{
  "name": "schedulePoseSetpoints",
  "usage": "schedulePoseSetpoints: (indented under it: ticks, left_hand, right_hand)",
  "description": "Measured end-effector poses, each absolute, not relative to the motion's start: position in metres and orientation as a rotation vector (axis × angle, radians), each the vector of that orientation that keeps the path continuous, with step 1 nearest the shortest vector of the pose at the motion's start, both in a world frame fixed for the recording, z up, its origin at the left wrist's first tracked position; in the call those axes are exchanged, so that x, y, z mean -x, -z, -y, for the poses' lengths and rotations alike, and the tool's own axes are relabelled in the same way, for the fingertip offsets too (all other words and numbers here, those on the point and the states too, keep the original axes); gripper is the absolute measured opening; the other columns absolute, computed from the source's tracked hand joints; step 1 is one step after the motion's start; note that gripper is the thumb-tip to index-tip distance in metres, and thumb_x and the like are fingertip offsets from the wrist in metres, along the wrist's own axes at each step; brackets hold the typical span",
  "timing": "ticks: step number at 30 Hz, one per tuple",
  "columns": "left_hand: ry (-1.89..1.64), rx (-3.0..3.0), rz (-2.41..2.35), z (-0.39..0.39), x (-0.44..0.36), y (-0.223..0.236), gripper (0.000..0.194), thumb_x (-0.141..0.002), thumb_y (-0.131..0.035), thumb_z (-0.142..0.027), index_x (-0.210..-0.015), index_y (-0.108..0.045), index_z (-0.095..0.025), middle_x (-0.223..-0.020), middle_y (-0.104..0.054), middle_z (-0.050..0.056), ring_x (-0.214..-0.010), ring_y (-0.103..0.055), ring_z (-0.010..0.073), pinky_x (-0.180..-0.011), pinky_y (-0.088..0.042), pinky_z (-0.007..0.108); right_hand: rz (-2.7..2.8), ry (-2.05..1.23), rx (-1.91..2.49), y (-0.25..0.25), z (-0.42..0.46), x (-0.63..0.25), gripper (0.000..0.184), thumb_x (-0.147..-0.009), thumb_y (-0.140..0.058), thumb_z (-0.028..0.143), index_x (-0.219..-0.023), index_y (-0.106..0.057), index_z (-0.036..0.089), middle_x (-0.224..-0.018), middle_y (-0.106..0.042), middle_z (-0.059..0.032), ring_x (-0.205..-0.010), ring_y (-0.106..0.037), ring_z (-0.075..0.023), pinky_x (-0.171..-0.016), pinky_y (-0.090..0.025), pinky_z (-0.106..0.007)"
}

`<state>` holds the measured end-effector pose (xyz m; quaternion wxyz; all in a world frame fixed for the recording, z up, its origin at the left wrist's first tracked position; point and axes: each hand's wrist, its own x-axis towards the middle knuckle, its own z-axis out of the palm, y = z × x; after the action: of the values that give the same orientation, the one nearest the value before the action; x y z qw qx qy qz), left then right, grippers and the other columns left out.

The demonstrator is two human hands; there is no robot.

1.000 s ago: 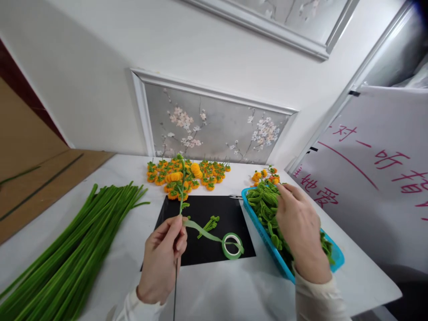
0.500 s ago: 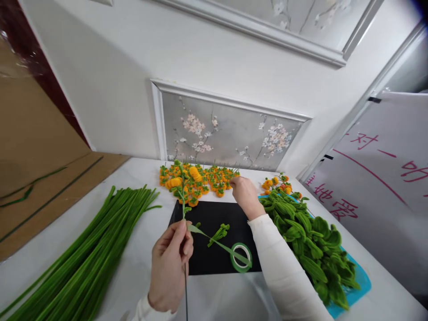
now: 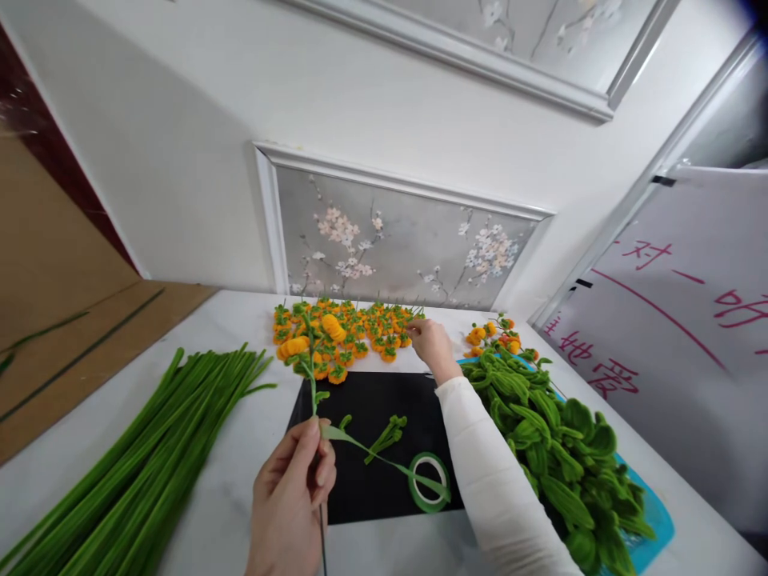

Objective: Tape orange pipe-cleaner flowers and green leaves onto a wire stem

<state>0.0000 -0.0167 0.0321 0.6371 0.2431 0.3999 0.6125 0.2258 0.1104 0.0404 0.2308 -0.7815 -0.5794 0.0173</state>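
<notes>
Apparent selection: your left hand [image 3: 294, 492] pinches a stem [image 3: 312, 376]; your right hand [image 3: 433, 346], nearly closed, hold unclear, should isolate one chenille ornament [image 3: 389, 354].

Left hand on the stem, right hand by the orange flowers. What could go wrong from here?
1. The thin pale-green tape strip runs from the left hand to the round green tape roll; raising the thin green stem might drag the roll.
2. The right hand is at the crowded orange-and-green fuzzy flowers; neighbours could snag.
3. The white right sleeve passes close to the roll and might knock it.
</notes>
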Motion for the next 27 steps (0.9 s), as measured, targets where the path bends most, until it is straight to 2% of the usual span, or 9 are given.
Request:
schedulePoseSetpoints:
  ticks: [3,5,10,12,16,19,22,24,27]
  left_hand:
    - [-1.387,-0.555,-0.922,0.017,0.000,-0.034,0.022,-0.064,-0.078,-0.033,-0.069,-0.065,-0.016,-0.054,-0.049,-0.004,-0.042,-0.032,0.0028,-0.034,-0.025,0.011]
    - [-1.388,-0.555,-0.925,0.017,0.000,-0.035,0.022,-0.064,-0.078,-0.033,-0.069,-0.065,-0.016,-0.054,-0.049,-0.004,-0.042,-0.032,0.0026,-0.034,-0.025,0.011]
    - [-1.405,-0.554,-0.918,0.015,0.000,-0.035,0.021,-0.065,-0.078,-0.032,-0.069,-0.066,-0.015,-0.056,-0.050,-0.004,-0.043,-0.033,0.0026,-0.034,-0.025,0.010]
    - [-1.406,-0.553,-0.916,0.015,-0.001,-0.034,0.021,-0.065,-0.078,-0.032,-0.070,-0.066,-0.015,-0.057,-0.050,-0.004,-0.043,-0.033,0.0027,-0.034,-0.025,0.010]
    - [-1.390,-0.561,-0.916,0.017,-0.001,-0.034,0.021,-0.067,-0.077,-0.033,-0.070,-0.065,-0.016,-0.056,-0.049,-0.004,-0.043,-0.033,0.0027,-0.034,-0.025,0.010]
    - [-1.391,-0.563,-0.912,0.017,0.000,-0.034,0.022,-0.068,-0.076,-0.034,-0.071,-0.065,-0.016,-0.055,-0.049,-0.004,-0.042,-0.032,0.0026,-0.034,-0.024,0.010]
    - [-1.408,-0.564,-0.904,0.017,0.000,-0.033,0.022,-0.068,-0.076,-0.034,-0.071,-0.065,-0.015,-0.055,-0.050,-0.004,-0.042,-0.032,0.0024,-0.034,-0.024,0.011]
    - [-1.410,-0.567,-0.901,0.017,-0.001,-0.033,0.022,-0.068,-0.076,-0.034,-0.071,-0.066,-0.015,-0.055,-0.050,-0.004,-0.042,-0.033,0.0025,-0.034,-0.024,0.011]
    - [-1.408,-0.568,-0.894,0.018,-0.001,-0.033,0.023,-0.067,-0.077,-0.035,-0.071,-0.065,-0.015,-0.054,-0.050,-0.004,-0.042,-0.033,0.0026,-0.034,-0.024,0.011]
  right_hand:
    - [1.708,-0.029,2.029,-0.039,-0.114,-0.219,0.032,-0.089,-0.048,0.022,-0.116,-0.064,0.028,-0.113,-0.068,-0.0042,-0.099,-0.062,-0.0163,-0.081,-0.044,-0.021]
    - [1.808,-0.025,1.951,-0.040,-0.114,-0.212,0.029,-0.089,-0.049,0.021,-0.111,-0.067,0.028,-0.119,-0.065,-0.0025,-0.103,-0.060,-0.0145,-0.084,-0.043,-0.019]
    - [1.926,-0.006,1.957,-0.038,-0.111,-0.204,0.024,-0.088,-0.050,0.018,-0.096,-0.073,0.020,-0.100,-0.070,-0.0087,-0.092,-0.064,-0.0181,-0.080,-0.044,-0.021]
    - [1.933,0.025,1.985,-0.038,-0.107,-0.204,0.027,-0.089,-0.048,0.016,-0.103,-0.071,0.020,-0.099,-0.070,-0.0097,-0.091,-0.064,-0.0185,-0.080,-0.044,-0.022]
    - [1.946,0.107,2.020,-0.042,-0.097,-0.204,0.046,-0.088,-0.042,0.007,-0.128,-0.053,0.025,-0.117,-0.063,-0.0093,-0.101,-0.061,-0.0176,-0.081,-0.044,-0.023]
    - [2.041,0.104,2.024,-0.047,-0.095,-0.200,0.040,-0.086,-0.048,0.007,-0.116,-0.063,0.028,-0.115,-0.064,-0.0069,-0.102,-0.061,-0.0164,-0.079,-0.044,-0.021]
    - [2.081,0.095,2.086,-0.048,-0.098,-0.197,0.024,-0.084,-0.052,0.009,-0.094,-0.071,0.021,-0.098,-0.069,-0.0102,-0.090,-0.064,-0.0174,-0.073,-0.045,-0.022]
    - [2.055,0.117,2.143,-0.046,-0.098,-0.196,0.022,-0.086,-0.051,0.010,-0.091,-0.071,0.017,-0.091,-0.069,-0.0122,-0.085,-0.066,-0.0189,-0.070,-0.045,-0.023]
    - [2.026,0.164,2.179,-0.043,-0.095,-0.198,0.023,-0.089,-0.048,0.015,-0.097,-0.070,0.019,-0.090,-0.068,-0.0117,-0.085,-0.066,-0.0196,-0.068,-0.044,-0.024]
